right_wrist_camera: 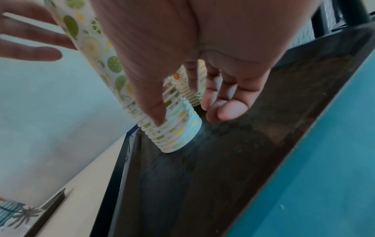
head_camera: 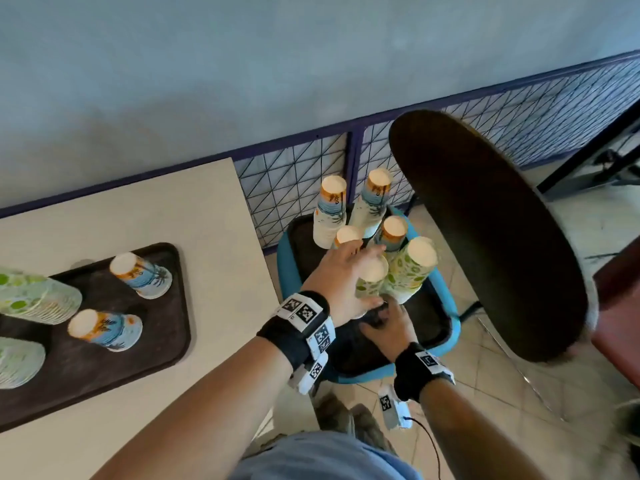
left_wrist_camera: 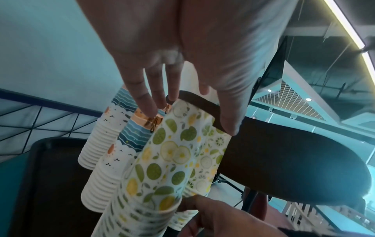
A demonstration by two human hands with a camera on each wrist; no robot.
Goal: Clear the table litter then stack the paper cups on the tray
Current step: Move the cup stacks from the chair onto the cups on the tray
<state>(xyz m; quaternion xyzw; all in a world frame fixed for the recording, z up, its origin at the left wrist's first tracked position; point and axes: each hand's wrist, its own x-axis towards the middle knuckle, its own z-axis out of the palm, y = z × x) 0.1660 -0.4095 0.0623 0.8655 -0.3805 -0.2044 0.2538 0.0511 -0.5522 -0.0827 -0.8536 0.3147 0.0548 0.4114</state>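
On a dark tray (head_camera: 429,320) set on a blue chair (head_camera: 287,271) stand several upside-down cup stacks. My left hand (head_camera: 353,268) reaches over the top of a lime-patterned stack (head_camera: 372,275), fingers straight on its far side, thumb on the near side. In the left wrist view this lime stack (left_wrist_camera: 174,152) leans between my fingers (left_wrist_camera: 150,109) and thumb. My right hand (head_camera: 388,323) is low at its base. In the right wrist view my thumb presses the bottom rims of the lime stack (right_wrist_camera: 176,136) and my curled fingers (right_wrist_camera: 223,110) sit on the other side, above the tray (right_wrist_camera: 202,184).
A second lime stack (head_camera: 412,271) and beach-print stacks (head_camera: 330,213) crowd the chair tray. The cream table (head_camera: 214,237) at left carries another tray (head_camera: 149,341) with beach-print cups (head_camera: 142,275) and lime stacks (head_camera: 34,296). A dark round tabletop (head_camera: 485,237) overhangs at right; a wire fence (head_camera: 294,181) stands behind.
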